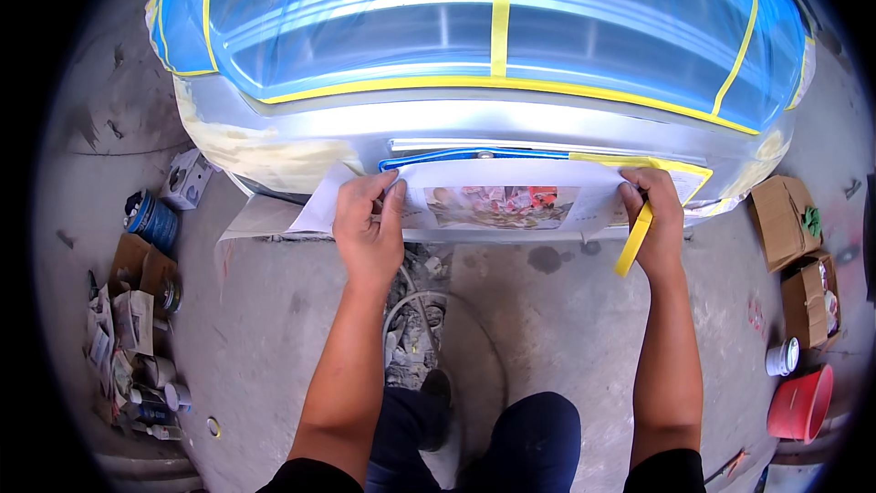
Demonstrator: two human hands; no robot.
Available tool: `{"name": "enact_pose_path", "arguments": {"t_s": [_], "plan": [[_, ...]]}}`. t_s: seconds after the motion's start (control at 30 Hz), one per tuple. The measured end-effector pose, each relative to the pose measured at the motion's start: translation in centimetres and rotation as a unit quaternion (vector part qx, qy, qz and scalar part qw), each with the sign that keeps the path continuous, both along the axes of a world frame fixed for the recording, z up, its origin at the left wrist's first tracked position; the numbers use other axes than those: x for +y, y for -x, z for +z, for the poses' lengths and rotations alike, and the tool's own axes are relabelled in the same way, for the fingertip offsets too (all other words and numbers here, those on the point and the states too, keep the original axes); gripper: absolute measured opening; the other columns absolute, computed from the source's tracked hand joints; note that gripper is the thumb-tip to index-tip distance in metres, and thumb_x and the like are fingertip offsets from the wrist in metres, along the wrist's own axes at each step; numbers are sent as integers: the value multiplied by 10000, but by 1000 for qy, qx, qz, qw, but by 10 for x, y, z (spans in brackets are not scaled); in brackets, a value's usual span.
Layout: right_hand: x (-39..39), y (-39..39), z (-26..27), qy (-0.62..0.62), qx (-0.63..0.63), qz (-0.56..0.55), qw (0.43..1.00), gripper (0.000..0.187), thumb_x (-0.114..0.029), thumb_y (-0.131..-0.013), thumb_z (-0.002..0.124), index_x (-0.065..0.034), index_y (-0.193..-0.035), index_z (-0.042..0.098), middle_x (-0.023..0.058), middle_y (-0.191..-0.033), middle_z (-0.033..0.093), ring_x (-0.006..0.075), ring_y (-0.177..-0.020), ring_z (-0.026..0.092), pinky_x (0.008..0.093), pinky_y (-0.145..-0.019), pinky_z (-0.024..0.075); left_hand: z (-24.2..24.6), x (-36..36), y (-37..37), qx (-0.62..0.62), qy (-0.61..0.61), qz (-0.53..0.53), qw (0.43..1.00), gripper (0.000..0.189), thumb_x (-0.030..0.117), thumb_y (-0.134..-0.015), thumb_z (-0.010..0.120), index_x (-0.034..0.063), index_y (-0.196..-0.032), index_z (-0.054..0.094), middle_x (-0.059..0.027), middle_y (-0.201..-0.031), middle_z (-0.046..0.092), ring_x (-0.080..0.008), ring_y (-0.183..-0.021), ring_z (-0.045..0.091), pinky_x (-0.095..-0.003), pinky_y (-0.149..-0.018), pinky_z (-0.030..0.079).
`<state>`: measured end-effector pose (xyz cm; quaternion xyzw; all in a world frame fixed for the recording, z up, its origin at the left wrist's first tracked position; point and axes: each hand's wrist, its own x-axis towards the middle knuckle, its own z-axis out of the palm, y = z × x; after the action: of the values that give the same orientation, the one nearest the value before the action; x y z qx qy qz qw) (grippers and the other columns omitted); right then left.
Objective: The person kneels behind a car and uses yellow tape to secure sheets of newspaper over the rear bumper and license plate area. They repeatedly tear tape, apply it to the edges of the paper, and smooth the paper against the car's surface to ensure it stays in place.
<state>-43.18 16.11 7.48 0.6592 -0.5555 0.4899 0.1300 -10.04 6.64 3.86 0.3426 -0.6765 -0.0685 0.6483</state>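
Both ends of a printed newspaper sheet (499, 205) are pinched at its top edge, by my left hand (371, 222) and my right hand (653, 216). The sheet spans the lower part of a car bumper (445, 120), over a blue license plate (534, 153) whose upper edge shows. Yellow masking tape (633, 159) runs along the plate's right part. A loose strip of yellow tape (634, 239) hangs by my right hand. More masking paper (256, 222) drapes from the bumper at left. Blue masking film (369, 27) covers the car above, edged with yellow tape.
At left on the concrete floor are a blue bucket (156, 220), a white box (186, 179), newspapers (133, 320) and a tape roll (214, 427). Cardboard boxes (783, 219), a white tub (781, 357) and a red bucket (797, 404) stand at right. A hose (424, 294) lies between my arms.
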Motion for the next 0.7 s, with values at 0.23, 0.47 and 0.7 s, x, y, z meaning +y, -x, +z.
{"name": "enact_pose_path", "arguments": {"t_s": [0.23,0.47,0.7], "plan": [[2,1,11,-36,0,13,999,106,-65,-919,673,-15,-1010,655,124,-960,625,276,-848,623,352,-740,512,7,0,-4,-6,-12,12,1000,86,48,-902,725,0,-959,682,-52,-902,628,-100,-727,557,-234,-639,458],[4,0,19,-57,15,14,998,100,-55,-919,670,-12,-1008,654,118,-957,600,272,-836,605,347,-728,503,11,-5,-7,-40,7,30,999,94,68,-892,740,15,-904,664,-38,-836,597,-107,-668,532,-244,-608,439],[11,-5,15,-83,14,-30,996,145,-35,-909,673,-24,-1052,658,126,-1089,548,293,-938,596,360,-786,513,5,1,1,8,-25,29,999,117,84,-906,737,9,-931,651,-18,-751,586,-91,-631,519,-229,-581,423]]}}
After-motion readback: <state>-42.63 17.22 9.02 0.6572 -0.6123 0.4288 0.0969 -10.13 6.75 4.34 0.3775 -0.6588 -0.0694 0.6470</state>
